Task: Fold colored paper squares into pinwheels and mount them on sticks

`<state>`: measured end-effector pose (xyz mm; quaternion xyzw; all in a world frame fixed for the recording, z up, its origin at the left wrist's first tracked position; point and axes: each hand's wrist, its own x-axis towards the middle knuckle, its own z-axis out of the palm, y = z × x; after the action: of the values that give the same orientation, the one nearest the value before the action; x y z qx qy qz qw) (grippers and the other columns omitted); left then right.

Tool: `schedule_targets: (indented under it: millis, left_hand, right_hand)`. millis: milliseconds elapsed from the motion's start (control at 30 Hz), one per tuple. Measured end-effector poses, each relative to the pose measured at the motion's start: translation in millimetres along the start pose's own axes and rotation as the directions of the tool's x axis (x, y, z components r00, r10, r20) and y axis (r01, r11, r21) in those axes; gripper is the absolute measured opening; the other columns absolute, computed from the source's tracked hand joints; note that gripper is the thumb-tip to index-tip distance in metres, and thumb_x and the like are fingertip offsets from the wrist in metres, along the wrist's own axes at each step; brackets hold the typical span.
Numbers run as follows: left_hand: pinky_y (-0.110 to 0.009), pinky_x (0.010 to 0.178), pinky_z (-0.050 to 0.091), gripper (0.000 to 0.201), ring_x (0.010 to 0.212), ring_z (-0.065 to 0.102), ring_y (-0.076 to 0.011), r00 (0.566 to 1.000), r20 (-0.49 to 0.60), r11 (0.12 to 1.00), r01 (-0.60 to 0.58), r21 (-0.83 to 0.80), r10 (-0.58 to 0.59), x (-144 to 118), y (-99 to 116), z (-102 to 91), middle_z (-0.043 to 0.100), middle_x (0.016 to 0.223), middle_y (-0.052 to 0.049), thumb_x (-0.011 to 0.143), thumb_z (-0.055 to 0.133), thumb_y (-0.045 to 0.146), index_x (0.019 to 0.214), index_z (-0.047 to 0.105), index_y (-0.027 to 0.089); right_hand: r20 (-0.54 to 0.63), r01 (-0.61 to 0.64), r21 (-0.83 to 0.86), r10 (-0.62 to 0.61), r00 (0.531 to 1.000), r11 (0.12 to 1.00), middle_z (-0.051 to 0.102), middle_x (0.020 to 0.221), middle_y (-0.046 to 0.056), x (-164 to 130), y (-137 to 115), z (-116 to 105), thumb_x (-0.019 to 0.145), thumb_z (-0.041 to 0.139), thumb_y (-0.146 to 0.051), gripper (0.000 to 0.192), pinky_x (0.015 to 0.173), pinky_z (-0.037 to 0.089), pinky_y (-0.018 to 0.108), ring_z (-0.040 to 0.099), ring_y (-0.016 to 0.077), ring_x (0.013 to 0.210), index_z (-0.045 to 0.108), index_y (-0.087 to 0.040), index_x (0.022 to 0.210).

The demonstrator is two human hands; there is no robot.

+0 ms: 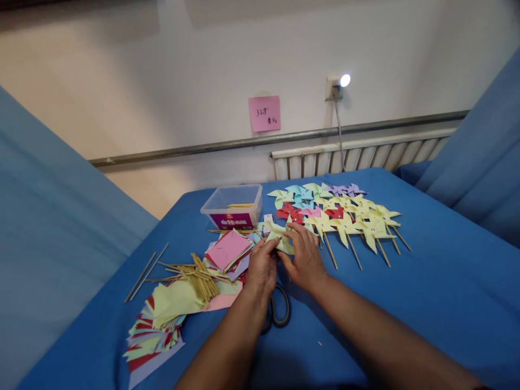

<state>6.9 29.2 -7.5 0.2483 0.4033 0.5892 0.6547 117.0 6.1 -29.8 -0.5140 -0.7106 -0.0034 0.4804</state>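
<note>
Both hands meet at a pale green paper pinwheel above the middle of the table. My left hand grips it from the left, thumb near the pin at its centre. With bent fingers, my right hand holds the pinwheel's right side; its fingertips partly cover the blades. Black-handled scissors lie under my wrists, their blades hidden. Left of my hands is a stack of coloured paper squares with pink on top. A small white box stands just behind the pinwheel.
Several finished pinwheels on sticks spread over the right back. A clear plastic tub holding sticks stands at the back. Loose wooden sticks and a fan of cut paper cover the left. Blue curtains hang at both sides.
</note>
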Motion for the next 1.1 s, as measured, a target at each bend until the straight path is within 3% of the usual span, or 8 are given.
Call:
schedule_targets:
  millis: [133, 400, 533, 667, 900, 1100]
  left_hand:
    - [-0.025, 0.075, 0.045, 0.021, 0.072, 0.062, -0.013, 1.0, 0.017, 1.0, -0.015, 0.001, 0.015, -2.5, -3.0, 2.7, 0.069, 0.075, -0.001, 0.059, 0.08, 0.017, 0.076, 0.069, 0.014]
    - [-0.024, 0.062, 0.041, 0.019, 0.063, 0.057, -0.011, 1.0, -0.018, 0.999, 0.026, 0.045, -0.025, -5.3, 0.3, 2.0, 0.065, 0.069, 0.003, 0.058, 0.079, 0.02, 0.072, 0.065, 0.017]
    - [-0.026, 0.072, 0.046, 0.025, 0.075, 0.063, -0.0148, 0.998, 0.038, 0.998, -0.05, 0.039, 0.048, -4.7, 3.7, 3.7, 0.071, 0.081, -0.002, 0.058, 0.078, 0.017, 0.08, 0.068, 0.015]
    - [-0.026, 0.078, 0.046, 0.022, 0.077, 0.064, -0.0151, 0.997, 0.039, 0.996, -0.067, 0.051, 0.065, -4.4, 6.6, 4.2, 0.071, 0.079, -0.002, 0.057, 0.08, 0.016, 0.076, 0.068, 0.014]
    - [-0.026, 0.071, 0.045, 0.02, 0.068, 0.062, -0.014, 1.0, 0.0, 0.995, -0.018, 0.095, 0.018, -1.6, 9.0, 2.1, 0.069, 0.07, -0.001, 0.052, 0.08, 0.014, 0.065, 0.065, 0.015]
    - [-0.025, 0.058, 0.044, 0.021, 0.057, 0.059, -0.013, 1.0, -0.008, 0.997, -0.003, 0.073, 0.003, -1.6, 14.4, 3.2, 0.067, 0.064, -0.001, 0.052, 0.08, 0.015, 0.066, 0.065, 0.013]
  right_hand:
    - [-0.017, 0.004, -0.042, -0.004, 1.0, 0.999, 0.048, 0.138, 0.017, 0.5, -1.0, 3.1, 0.086, 0.058, -0.028, 0.041, 0.103, 0.033, 0.053, 0.043, 0.0318, 0.128, 0.047, -0.019, 0.124]
    - [-0.024, -0.033, 0.037, 0.034, 0.999, 0.999, 0.048, 0.136, 0.017, 1.1, 3.9, 0.0, 0.087, 0.057, -0.025, 0.041, 0.101, 0.04, 0.051, 0.046, 0.0309, 0.128, 0.047, -0.019, 0.126]
    - [0.058, -0.022, 0.144, 0.014, 0.998, 0.989, 0.051, 0.132, 0.016, 1.2, 7.4, -1.3, 0.087, 0.056, -0.021, 0.039, 0.098, 0.046, 0.048, 0.05, 0.029, 0.123, 0.047, -0.02, 0.125]
    - [0.055, -0.03, 0.175, 0.021, 0.998, 0.984, 0.051, 0.131, 0.016, 0.9, 8.8, -1.9, 0.087, 0.059, -0.025, 0.041, 0.098, 0.048, 0.049, 0.051, 0.0296, 0.123, 0.046, -0.02, 0.126]
    - [0.021, -0.03, 0.192, 0.027, 0.999, 0.981, 0.052, 0.13, 0.016, 2.1, 10.9, -5.2, 0.086, 0.062, -0.027, 0.04, 0.1, 0.046, 0.049, 0.051, 0.0289, 0.123, 0.047, -0.021, 0.123]
    - [-0.049, -0.043, 0.319, 0.061, 0.997, 0.947, 0.055, 0.123, 0.013, 3.1, 17.3, -4.9, 0.085, 0.063, -0.026, 0.027, 0.099, 0.046, 0.044, 0.053, 0.0257, 0.119, 0.052, -0.022, 0.109]
